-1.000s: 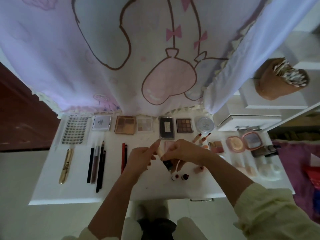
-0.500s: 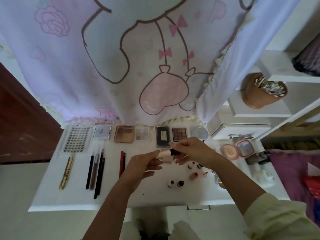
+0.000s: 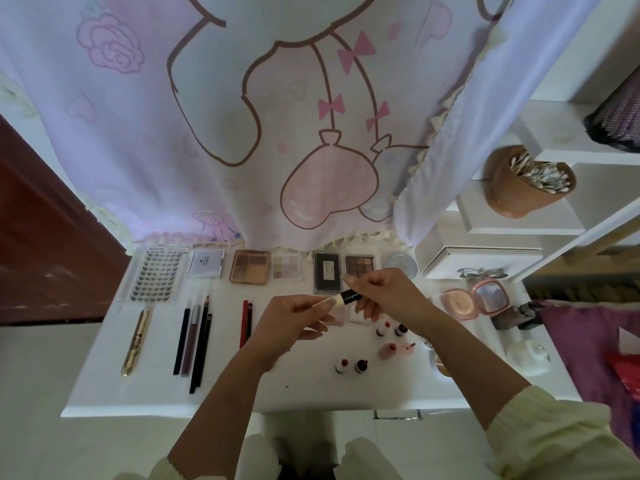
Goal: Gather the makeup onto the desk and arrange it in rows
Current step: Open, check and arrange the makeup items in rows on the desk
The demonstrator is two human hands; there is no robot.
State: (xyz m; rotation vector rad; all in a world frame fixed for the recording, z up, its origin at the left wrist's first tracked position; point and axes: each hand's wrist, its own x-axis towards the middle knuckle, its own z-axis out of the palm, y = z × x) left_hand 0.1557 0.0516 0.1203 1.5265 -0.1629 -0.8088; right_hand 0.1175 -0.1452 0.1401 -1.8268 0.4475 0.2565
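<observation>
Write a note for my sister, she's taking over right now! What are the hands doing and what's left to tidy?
Left hand grips the pale end of a makeup stick; right hand grips its dark end, above the desk.
Done: palettes form a back row; pencils lie side by side in front.
Left: set the stick down. The small bottles and open pink compact at the right look scattered and probably need lining up.

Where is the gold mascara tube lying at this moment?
In the head view, the gold mascara tube lies on the left part of the white desk, nearer the person than the false-lash tray and left of the dark pencils.
</observation>
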